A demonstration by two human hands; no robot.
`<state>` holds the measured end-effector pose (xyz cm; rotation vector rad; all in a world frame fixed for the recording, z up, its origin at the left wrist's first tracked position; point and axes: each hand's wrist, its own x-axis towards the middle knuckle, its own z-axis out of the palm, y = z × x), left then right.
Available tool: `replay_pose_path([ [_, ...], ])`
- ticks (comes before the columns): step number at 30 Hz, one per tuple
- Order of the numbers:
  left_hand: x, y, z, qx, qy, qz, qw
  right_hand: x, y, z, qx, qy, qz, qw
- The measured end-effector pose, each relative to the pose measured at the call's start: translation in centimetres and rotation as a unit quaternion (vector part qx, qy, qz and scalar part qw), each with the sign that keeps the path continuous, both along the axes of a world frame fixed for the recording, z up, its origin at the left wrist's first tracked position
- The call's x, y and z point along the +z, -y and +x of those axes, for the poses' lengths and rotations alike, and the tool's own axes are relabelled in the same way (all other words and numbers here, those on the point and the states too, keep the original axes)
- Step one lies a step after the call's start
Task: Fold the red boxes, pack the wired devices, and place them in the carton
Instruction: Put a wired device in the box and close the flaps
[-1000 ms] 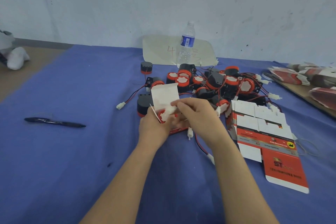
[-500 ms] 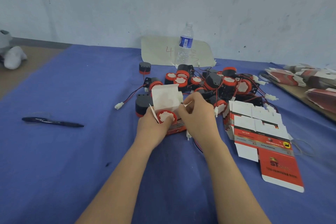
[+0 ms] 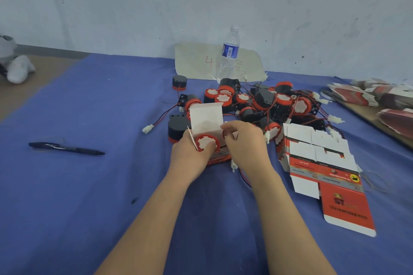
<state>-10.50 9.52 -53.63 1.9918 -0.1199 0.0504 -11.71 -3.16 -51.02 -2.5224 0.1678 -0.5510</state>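
Apparently curled: left hand (image 3: 190,155), right hand (image 3: 245,146).

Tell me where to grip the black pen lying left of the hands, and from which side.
Pinch the black pen mid-barrel from above, closing across its narrow width: it lies flat on the blue cloth, its length running left to right.

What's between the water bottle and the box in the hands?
Head view: red-and-black wired devices lie on the blue cloth between the water bottle and the red box.
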Motion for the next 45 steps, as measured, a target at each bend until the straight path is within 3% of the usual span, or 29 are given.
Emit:
replay_pose_path([
  [10,0.0,0.0,-0.1,-0.001,0.004,-0.007,1.0,-0.2,-0.4,-0.1,0.0,-0.017,-0.159,0.987],
  [25,0.1,0.2,-0.2,-0.012,0.012,0.008,1.0,-0.6,0.1,0.0,-0.016,-0.007,-0.137,0.99],
  [32,0.0,0.2,-0.3,-0.002,0.019,0.009,1.0,-0.4,-0.2,-0.2,-0.065,0.096,-0.137,0.984],
  [38,-0.2,0.3,0.0,0.0,0.013,0.004,1.0,-0.3,-1.4,-0.4,-0.005,0.166,-0.111,0.98],
  [42,-0.2,0.3,0.0,-0.001,0.005,0.009,1.0,-0.3,-0.9,-0.3,-0.018,0.115,-0.144,0.983],
  [45,-0.3,0.3,-0.1,-0.001,0.006,0.011,1.0,-0.4,-0.4,-0.3,-0.042,0.075,-0.094,0.992],
])
